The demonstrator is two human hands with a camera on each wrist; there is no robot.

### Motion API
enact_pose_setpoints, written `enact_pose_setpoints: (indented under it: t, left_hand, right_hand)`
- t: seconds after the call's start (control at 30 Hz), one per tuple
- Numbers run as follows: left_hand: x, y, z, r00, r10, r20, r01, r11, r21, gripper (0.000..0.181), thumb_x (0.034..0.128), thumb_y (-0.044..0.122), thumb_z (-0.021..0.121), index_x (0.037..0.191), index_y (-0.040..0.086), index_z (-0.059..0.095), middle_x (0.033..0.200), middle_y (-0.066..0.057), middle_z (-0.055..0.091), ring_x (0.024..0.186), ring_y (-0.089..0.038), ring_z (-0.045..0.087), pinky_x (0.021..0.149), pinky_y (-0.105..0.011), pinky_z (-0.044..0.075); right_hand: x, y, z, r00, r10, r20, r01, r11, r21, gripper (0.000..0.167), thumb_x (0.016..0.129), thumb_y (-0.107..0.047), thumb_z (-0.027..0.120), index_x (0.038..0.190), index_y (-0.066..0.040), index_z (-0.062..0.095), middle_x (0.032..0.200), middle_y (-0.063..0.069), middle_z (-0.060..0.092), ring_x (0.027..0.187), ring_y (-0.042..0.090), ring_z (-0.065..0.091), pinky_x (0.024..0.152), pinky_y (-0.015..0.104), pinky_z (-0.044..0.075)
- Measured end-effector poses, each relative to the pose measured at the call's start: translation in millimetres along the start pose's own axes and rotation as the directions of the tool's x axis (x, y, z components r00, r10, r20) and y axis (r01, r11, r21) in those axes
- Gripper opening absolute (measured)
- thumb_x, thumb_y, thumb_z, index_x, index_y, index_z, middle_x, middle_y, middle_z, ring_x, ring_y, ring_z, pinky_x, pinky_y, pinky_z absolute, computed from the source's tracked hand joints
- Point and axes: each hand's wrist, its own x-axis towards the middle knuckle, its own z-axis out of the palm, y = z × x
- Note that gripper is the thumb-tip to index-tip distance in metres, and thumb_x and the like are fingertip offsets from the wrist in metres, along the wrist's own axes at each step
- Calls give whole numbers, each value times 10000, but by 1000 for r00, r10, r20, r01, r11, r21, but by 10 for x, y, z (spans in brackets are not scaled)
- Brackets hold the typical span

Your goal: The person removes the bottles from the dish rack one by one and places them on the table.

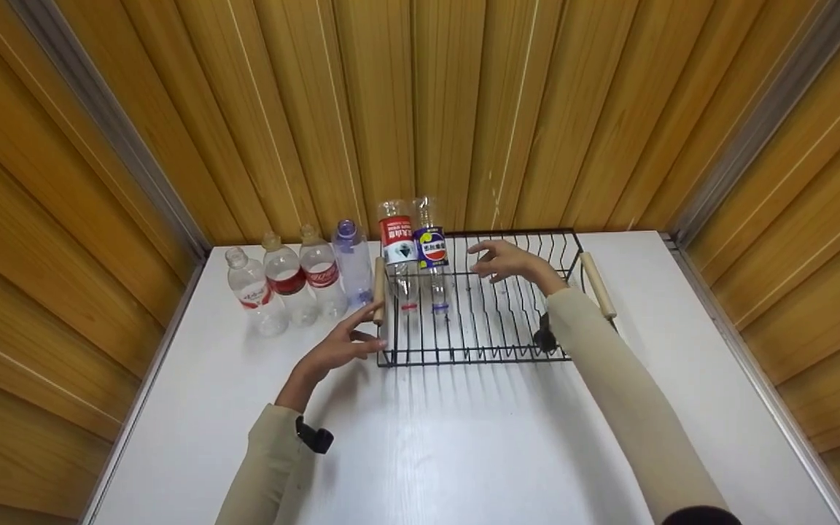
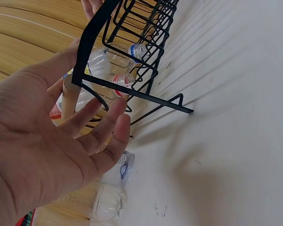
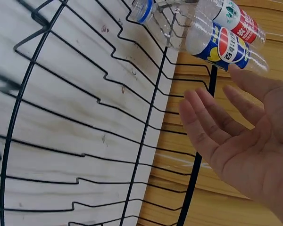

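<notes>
Two-handed, fingers apart on both: left hand [image 1: 336, 348] at a wooden handle [image 1: 379, 288], right hand [image 1: 511, 261] over the black wire rack [image 1: 478, 361], near the blue-labelled bottle [image 1: 432, 248]. Lying there alongside the red-labelled bottle [image 1: 398, 240], long axes front-to-back, caps at the near end. Further left, four upright bottles [image 1: 323, 275].

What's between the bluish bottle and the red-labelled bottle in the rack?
The left end of the black wire rack with its wooden handle; the head view shows it.

Your table [image 1: 427, 467] gleams brightly, with soft shadows; the nearest rack wires [image 3: 9, 86] blur in your right-wrist view.
</notes>
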Motion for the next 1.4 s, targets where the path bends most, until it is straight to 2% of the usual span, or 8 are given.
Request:
enact_pose_setpoints:
  t: [0.17,0.33,0.47,0.63,0.77,0.87,1.1,1.4]
  left_hand:
    - [8,26,12,999,-43,17,43,999,-15,832,932,228,753,1616,334,291,1616,-194,324,1274,-387,584,952,-520,564]
    - [-32,40,-57,998,-59,19,59,998,-14,847,929,212,758,1618,336,281,1623,-197,302,1282,-397,574,961,-520,563]
    - [-64,45,-79,998,-56,19,57,998,-9,845,934,206,750,1621,328,273,1614,-203,306,1250,-377,589,962,-529,560]
    - [-57,8,-41,998,-34,43,35,999,-20,831,951,191,727,1626,320,261,1625,-209,289,1264,-390,589,989,-579,541]
    - [-46,-26,-24,998,-44,40,45,999,-28,828,956,184,718,1625,336,256,1628,-201,279,1258,-384,590,977,-574,548]
    - [-31,-28,-25,999,-41,28,42,999,-33,832,947,197,729,1621,346,264,1619,-201,289,1251,-384,589,965,-569,553]
    - [23,-8,-29,999,-31,39,33,999,-35,825,952,205,729,1617,366,268,1626,-181,289,1274,-397,584,996,-576,541]
    - [17,1,-24,998,-46,40,48,998,-49,836,953,212,729,1619,381,253,1641,-164,277,1284,-376,579,1027,-594,517]
  right_hand:
    - [148,-66,205,995,86,54,-92,989,115,738,1003,-55,600,1595,39,168,1488,380,419,1379,526,452,1157,586,410]
    - [326,-204,427,975,209,79,-219,963,156,960,970,-114,679,1636,-60,-10,1574,321,340,1450,477,397,1197,540,380]
    - [414,-265,536,962,262,78,-271,951,152,1027,945,-133,718,1643,-88,-34,1612,283,311,1445,450,421,1180,515,412]
    - [432,-285,565,962,267,62,-274,937,215,1018,916,-44,724,1649,-114,21,1582,266,355,1392,451,468,1171,542,415]
    - [467,-289,573,962,268,60,-274,930,244,992,907,-11,719,1646,-127,66,1479,229,459,1174,346,593,1147,535,439]
    - [496,-297,574,962,265,59,-271,932,239,912,909,-28,723,1620,-129,161,1412,195,490,1070,289,574,1120,531,463]
    - [492,-301,512,964,260,54,-265,931,250,795,912,-51,735,1555,-97,270,1511,232,437,1372,434,479,1102,581,473]
    - [333,-333,412,975,219,41,-221,928,299,748,912,-26,720,1536,-59,308,1513,244,438,1376,476,486,1115,608,448]
